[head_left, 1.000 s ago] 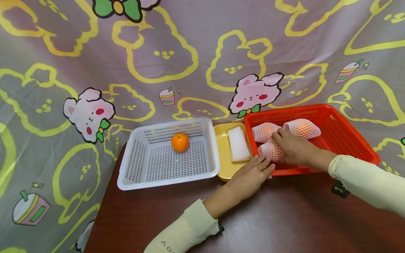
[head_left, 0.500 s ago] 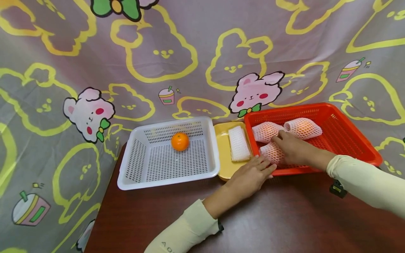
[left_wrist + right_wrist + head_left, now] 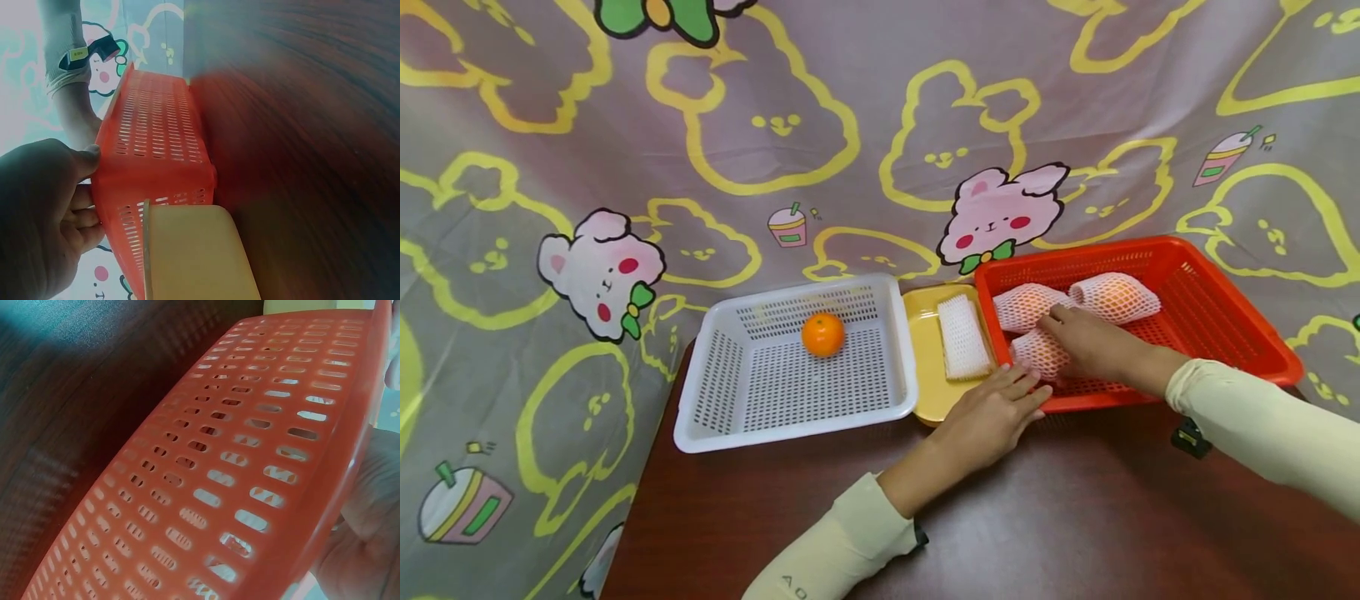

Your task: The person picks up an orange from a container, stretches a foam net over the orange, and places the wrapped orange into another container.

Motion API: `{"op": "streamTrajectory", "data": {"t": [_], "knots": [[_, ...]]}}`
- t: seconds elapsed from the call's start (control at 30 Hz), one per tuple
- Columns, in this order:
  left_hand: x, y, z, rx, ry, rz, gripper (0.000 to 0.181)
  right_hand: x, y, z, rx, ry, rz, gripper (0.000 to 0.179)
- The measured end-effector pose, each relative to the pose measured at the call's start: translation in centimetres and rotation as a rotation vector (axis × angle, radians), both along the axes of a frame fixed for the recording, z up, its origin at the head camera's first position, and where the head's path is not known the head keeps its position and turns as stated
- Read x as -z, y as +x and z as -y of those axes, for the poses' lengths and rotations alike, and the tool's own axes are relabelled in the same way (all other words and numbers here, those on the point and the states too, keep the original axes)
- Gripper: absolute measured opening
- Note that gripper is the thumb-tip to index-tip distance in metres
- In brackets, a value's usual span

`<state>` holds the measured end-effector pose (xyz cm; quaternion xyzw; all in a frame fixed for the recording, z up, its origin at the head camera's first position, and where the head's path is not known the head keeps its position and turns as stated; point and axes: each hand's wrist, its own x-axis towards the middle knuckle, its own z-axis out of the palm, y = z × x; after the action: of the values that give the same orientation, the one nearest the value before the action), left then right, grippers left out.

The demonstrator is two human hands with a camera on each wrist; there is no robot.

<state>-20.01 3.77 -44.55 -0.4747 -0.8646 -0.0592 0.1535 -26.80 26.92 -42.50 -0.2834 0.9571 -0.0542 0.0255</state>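
Note:
In the head view my right hand [image 3: 1086, 342] reaches into the red basket [image 3: 1247, 317] and holds an orange in a white foam net [image 3: 1039, 353], its fingers partly hiding the fruit. My left hand [image 3: 988, 417] is at the basket's near left corner, fingertips beside that netted orange. In the left wrist view the left hand [image 3: 44, 212] has its thumb at the rim and its other fingers bent, tips hidden behind the rim; I cannot tell what they grip. Two more netted oranges lie behind, one to the left [image 3: 1028, 307] and one to the right [image 3: 1116, 297].
A yellow tray [image 3: 931, 383] holding a flat white foam net [image 3: 964, 337] stands left of the red basket. Further left, a white basket [image 3: 797, 433] contains one bare orange [image 3: 823, 335]. All stand on a dark wooden table [image 3: 1075, 517] before a patterned curtain [image 3: 865, 108].
The head view has shifted slightly. Both hands stay at almost the same places by the near netted orange, with only small finger movement.

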Motion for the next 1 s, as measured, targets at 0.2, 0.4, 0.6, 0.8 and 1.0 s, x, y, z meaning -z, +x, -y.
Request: {"op": "streamTrajectory", "data": {"t": [0.2, 0.4, 0.6, 0.8, 1.0], "knots": [[0.1, 0.2, 0.0, -0.01, 0.002, 0.0, 0.039, -0.1, 0.1, -0.1, -0.023, 0.01, -0.035, 0.069], [0.1, 0.6, 0.7, -0.052, -0.053, 0.056, 0.048, -0.3, 0.5, -0.1, 0.019, 0.019, -0.014, 0.079], [-1.4, 1.0, 4.2, -0.139, 0.067, 0.113, 0.051, -0.7, 0.6, -0.1, 0.006, -0.016, -0.006, 0.08], [-2.1, 2.5, 9.3, -0.265, 0.198, 0.18, 0.05, -1.6, 0.5, 0.7, 0.034, -0.022, 0.012, 0.084], [-2.0, 4.5, 14.6, -0.439, 0.287, 0.152, 0.047, -3.3, -0.2, 3.3, 0.045, -0.054, -0.013, 0.066]]}}
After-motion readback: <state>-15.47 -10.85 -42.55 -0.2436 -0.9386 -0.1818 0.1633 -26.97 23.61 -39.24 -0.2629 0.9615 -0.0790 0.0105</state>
